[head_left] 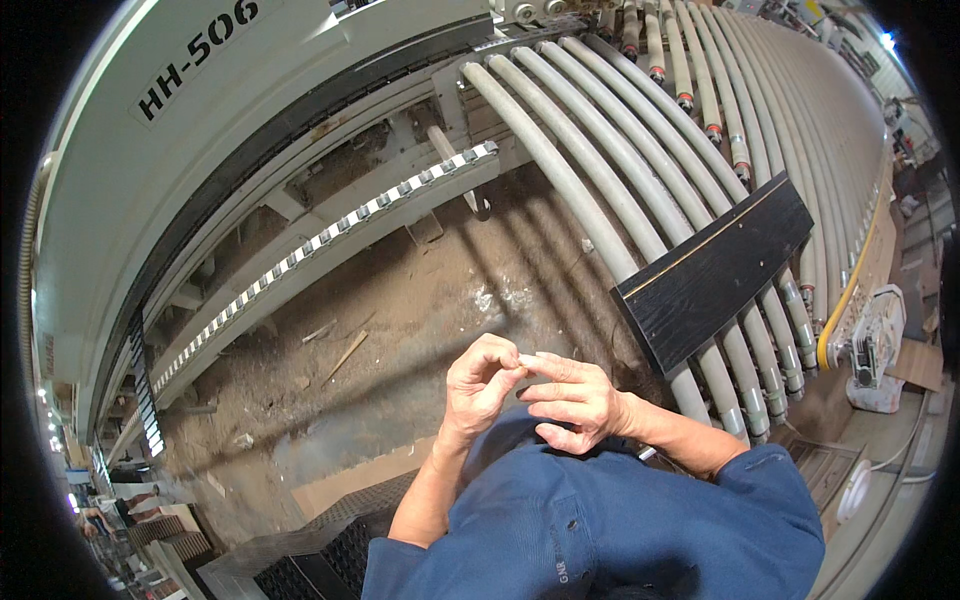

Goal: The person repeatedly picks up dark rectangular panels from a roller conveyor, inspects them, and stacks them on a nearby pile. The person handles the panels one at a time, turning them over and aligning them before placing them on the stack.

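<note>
Head view: a large pale machine occupies the left; grey rollers run at right. Across several rollers lies a black board, untouched; what is done to it, or left, does not show. The left hand, thumb and forefinger curled together, meets the right hand at the fingertips; I cannot tell whether either grasps something. Fingertip work appears unfinished.

- Brightly lit overall; glaring lamp at upper right
- Long, soft shadows stripe the floor
- Left hand and right hand fairly crisp
- Rollers curve with fisheye distortion; corners black
</note>
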Motion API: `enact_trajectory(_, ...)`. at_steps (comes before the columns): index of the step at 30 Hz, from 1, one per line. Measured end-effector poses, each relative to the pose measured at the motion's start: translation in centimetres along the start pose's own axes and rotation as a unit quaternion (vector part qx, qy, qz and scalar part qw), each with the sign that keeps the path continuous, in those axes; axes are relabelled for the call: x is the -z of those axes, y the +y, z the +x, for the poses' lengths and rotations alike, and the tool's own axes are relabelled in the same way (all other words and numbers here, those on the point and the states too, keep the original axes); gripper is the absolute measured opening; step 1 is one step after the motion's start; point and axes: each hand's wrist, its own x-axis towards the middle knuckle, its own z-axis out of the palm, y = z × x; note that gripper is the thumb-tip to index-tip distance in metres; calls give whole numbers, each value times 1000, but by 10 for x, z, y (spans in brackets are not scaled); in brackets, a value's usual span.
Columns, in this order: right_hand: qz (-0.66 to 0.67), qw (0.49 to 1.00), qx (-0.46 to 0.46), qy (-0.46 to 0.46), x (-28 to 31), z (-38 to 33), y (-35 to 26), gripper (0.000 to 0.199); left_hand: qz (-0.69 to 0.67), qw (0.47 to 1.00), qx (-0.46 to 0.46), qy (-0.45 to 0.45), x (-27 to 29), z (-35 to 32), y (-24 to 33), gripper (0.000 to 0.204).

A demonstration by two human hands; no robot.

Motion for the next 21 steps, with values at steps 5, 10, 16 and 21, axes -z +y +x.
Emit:
enact_trajectory(5,-49,999,14,-14,3,3,2,17,-25,997,-2,69,-9,0,-3,17)
enact_trajectory(10,-87,995,28,-30,4,3,5,18,-18,995,1,96,-11,-2,-1,17)
enact_trajectory(16,-79,996,34,-27,4,1,5,17,16,999,0,28,1,-1,1,16)
enact_trajectory(21,-129,989,60,-52,9,-1,12,15,-3,998,64,27,-3,3,14,12)
